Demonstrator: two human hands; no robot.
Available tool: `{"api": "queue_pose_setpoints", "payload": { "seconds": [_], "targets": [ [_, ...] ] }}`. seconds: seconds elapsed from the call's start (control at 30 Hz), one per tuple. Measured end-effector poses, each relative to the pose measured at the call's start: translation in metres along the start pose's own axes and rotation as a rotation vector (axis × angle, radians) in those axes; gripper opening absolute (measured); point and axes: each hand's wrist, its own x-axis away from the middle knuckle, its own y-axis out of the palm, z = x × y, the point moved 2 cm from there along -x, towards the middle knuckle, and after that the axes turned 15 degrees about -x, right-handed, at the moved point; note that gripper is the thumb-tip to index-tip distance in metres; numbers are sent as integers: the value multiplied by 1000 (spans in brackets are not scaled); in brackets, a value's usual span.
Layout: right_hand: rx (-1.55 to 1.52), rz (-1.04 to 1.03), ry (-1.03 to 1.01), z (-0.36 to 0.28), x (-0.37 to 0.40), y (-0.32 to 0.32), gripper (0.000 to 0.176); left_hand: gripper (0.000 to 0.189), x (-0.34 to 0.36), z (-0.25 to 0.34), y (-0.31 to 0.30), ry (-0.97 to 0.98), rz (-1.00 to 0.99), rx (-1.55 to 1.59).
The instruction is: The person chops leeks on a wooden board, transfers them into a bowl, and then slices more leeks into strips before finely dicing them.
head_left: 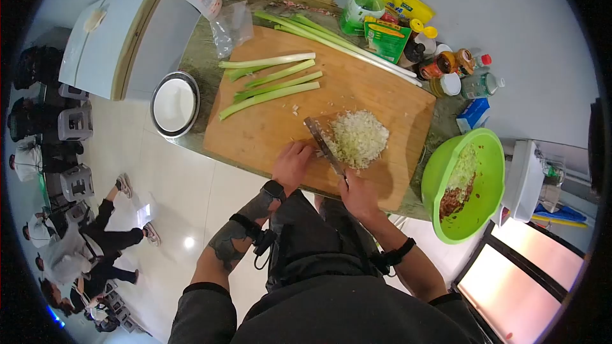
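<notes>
My right hand (pixel 361 196) is wrapped round the handle of a kitchen knife (pixel 324 144), whose dark blade points away from me across the cutting board (pixel 255 134). Against the blade's right side lies a pile of finely chopped scallion (pixel 358 137). My left hand (pixel 294 164) rests at the board's near edge, just left of the blade, with its fingers curled under. What those fingers press on is hidden. Several cut scallion stalks (pixel 274 92) lie at the board's left, and longer whole scallions (pixel 344 44) stretch along its far edge.
A green basin (pixel 429 181) at the right holds chopped scallion and dark minced filling. Bottles and jars (pixel 440 64) crowd the back right. A white bowl (pixel 174 105) sits in a metal one at the left. A plastic bag (pixel 231 28) lies behind. People (pixel 70 248) are further left.
</notes>
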Motion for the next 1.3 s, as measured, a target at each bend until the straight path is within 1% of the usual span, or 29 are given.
{"api": "queue_pose_setpoints", "payload": {
  "seconds": [0.13,0.23,0.3,0.33,0.4,0.43,0.5,0.53,0.57,0.63,0.7,0.8,0.9,0.93,1.07,1.1,1.2,1.3],
  "targets": [
    [22,6,-6,-14,4,-7,31,19,-3,-1,-2,55,-54,3],
    [141,-17,43,-18,-4,5,28,21,-5,-2,10,73,-64,18],
    [85,18,-23,-20,-10,0,28,22,-9,-2,10,79,-21,24],
    [54,28,-45,-22,-7,0,28,23,-7,-1,10,71,-46,17],
    [42,-11,-12,-30,-3,-8,29,24,-7,-2,10,57,-85,1],
    [37,-32,8,-34,0,-11,30,24,-5,-3,12,56,-70,20],
    [58,15,-31,-13,-5,12,31,24,-2,-4,17,54,-35,59],
    [66,41,-57,-14,-10,15,32,24,-4,-4,13,62,-47,40],
    [44,13,-29,-12,-12,16,32,23,-4,-5,8,68,-59,20],
    [1,-56,46,-28,-6,4,34,21,2,-5,7,67,-67,8],
    [30,-44,39,-27,-3,10,34,18,0,-2,8,57,-31,21],
    [3,-55,66,-27,-8,9,33,17,1,-5,8,43,-85,-35],
    [-33,-70,67,-38,1,7,32,16,8,-7,11,25,-97,11],
    [-33,-66,54,-40,1,3,31,16,7,-7,11,42,-77,16],
    [-6,-81,65,-20,-7,20,32,16,7,-8,4,86,-16,-1],
    [-14,-86,56,-27,-4,14,33,16,8,-7,-1,92,-13,-8],
    [-12,-91,58,-25,-1,18,33,18,6,-7,-9,44,-165,11],
    [-31,-54,21,-23,-3,17,29,16,8,-9,-4,67,-8,36]
  ]
}}
